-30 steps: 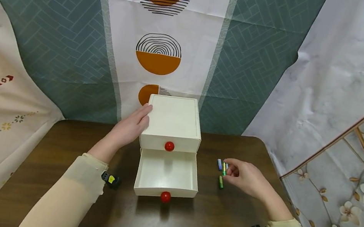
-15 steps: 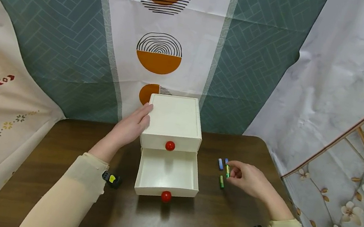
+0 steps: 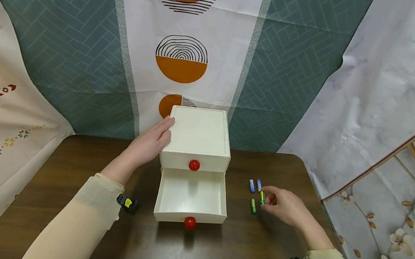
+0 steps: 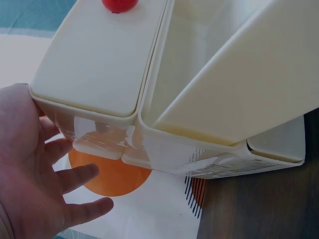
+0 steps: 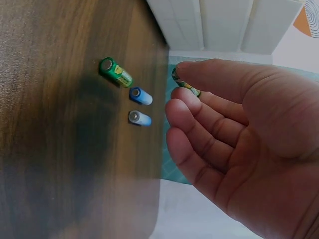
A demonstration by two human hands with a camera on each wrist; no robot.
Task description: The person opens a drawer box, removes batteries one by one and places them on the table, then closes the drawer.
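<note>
A white drawer cabinet (image 3: 200,133) with red knobs stands on the table. One drawer (image 3: 206,219) below the top one is pulled out, and its visible inside holds nothing. My left hand (image 3: 148,141) rests at the cabinet's upper left edge; the left wrist view shows its fingers (image 4: 79,177) extended and spread beside the side wall. Between thumb and fingertips, my right hand (image 3: 285,206) pinches a green battery (image 3: 262,197), partly covered by the thumb in the right wrist view. Near it on the table are another green battery (image 5: 115,72) and two blue batteries (image 5: 141,95).
The dark wooden table (image 3: 237,257) extends around the cabinet. A patterned cloth (image 3: 186,24) hangs close behind it. Further cloths hang at the left and right sides. A red knob (image 3: 190,223) sticks out from the pulled-out drawer toward the front.
My right hand, pinching the green battery, has shifted slightly right, away from the other batteries, so both blue ones show more fully. My left hand stays at the cabinet.
</note>
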